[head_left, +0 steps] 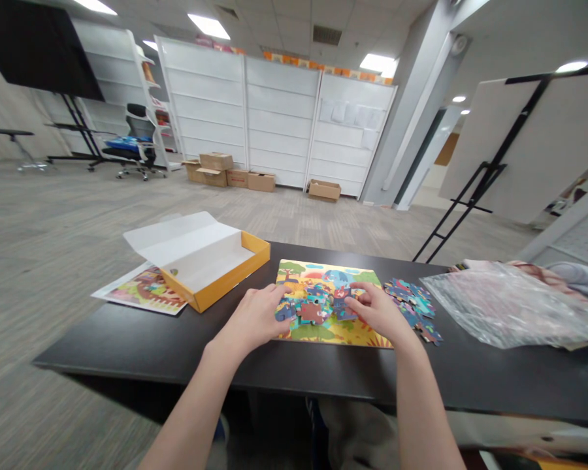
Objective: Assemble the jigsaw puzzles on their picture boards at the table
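Observation:
A colourful picture board [347, 334] with animals and trees lies flat on the black table. Loose jigsaw puzzle pieces [314, 311] cover its middle. My left hand [262, 313] rests at the board's left edge, fingers apart around a dark blue puzzle piece [285, 309]. Over the board's right half, my right hand [376, 312] has its thumb and fingertips at a dark blue and red puzzle piece [343, 303]. Its fingers partly cover that piece. Just right of the board lies a pile of puzzle pieces [412, 304].
An open yellow box [232, 274] with a white lid stands left of the board, partly over a printed picture sheet [149, 290]. A clear plastic bag [509, 307] and cloth lie at the right. The black table's [176, 352] front edge runs below my forearms.

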{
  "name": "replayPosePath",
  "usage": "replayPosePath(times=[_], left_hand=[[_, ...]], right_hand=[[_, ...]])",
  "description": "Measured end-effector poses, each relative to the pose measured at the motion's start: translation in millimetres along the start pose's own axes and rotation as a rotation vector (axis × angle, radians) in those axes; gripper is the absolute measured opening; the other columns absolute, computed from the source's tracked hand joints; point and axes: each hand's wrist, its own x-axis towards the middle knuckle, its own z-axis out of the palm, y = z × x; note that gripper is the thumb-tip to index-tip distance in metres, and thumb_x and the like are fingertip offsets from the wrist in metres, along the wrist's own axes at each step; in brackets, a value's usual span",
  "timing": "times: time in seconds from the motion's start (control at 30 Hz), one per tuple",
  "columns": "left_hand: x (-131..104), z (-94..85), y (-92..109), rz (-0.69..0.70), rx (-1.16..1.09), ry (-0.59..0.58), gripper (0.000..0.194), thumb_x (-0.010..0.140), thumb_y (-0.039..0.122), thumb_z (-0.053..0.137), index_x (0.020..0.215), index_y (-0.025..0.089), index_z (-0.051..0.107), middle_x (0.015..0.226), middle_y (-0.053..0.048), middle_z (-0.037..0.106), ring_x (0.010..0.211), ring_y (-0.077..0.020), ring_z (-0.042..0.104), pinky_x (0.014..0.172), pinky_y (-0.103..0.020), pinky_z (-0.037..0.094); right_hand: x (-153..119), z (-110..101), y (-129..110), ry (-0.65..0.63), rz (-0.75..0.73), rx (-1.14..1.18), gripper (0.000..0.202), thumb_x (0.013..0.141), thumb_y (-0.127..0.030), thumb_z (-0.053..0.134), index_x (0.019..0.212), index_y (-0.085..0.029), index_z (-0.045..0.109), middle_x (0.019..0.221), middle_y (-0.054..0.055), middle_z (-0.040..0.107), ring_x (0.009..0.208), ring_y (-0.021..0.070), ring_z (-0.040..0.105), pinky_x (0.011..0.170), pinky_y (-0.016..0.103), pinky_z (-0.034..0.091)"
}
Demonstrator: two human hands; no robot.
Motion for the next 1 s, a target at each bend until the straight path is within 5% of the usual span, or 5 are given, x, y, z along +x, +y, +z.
replayPosePath(times=[0.5, 0.73, 1.0], left_hand=[[2.7, 4.8, 5.3, -0.123, 0.073, 0.055, 0.048, 0.084, 0.032, 0.063, 0.130, 0.020, 0.058, 0.114, -0.011, 0.067, 0.096, -0.0300, 0.068, 0.079, -0.037, 0.050], [1.3, -0.1, 4.6, -0.162, 0.079, 0.057, 0.049, 0.081, 0.025, 0.062, 0.130, 0.019, 0.057, 0.119, -0.011, 0.066, 0.101, -0.0308, 0.068, 0.081, -0.037, 0.052], [-2.2, -7.0, 0.1, -0.175, 0.046, 0.142, 0.043, 0.084, 0.031, 0.063, 0.125, 0.022, 0.059, 0.120, -0.009, 0.067, 0.103, -0.0286, 0.068, 0.083, -0.036, 0.052]], right_hand=[[-13.8, -8.4, -12.0, -0.165, 0.162, 0.120, 0.023, 0.075, -0.032, 0.069, 0.093, -0.022, 0.059, 0.059, -0.003, 0.067, 0.067, 0.0237, 0.075, 0.062, 0.031, 0.058], [-16.8, -4.0, -16.6, -0.216, 0.156, 0.077, 0.022, 0.075, -0.031, 0.068, 0.091, -0.022, 0.057, 0.053, -0.005, 0.062, 0.054, 0.0189, 0.069, 0.047, 0.024, 0.047], [-7.8, 22.1, -19.2, -0.103, 0.147, 0.060, 0.022, 0.078, -0.029, 0.068, 0.092, -0.023, 0.053, 0.059, -0.002, 0.068, 0.041, 0.0152, 0.060, 0.040, 0.024, 0.042]])
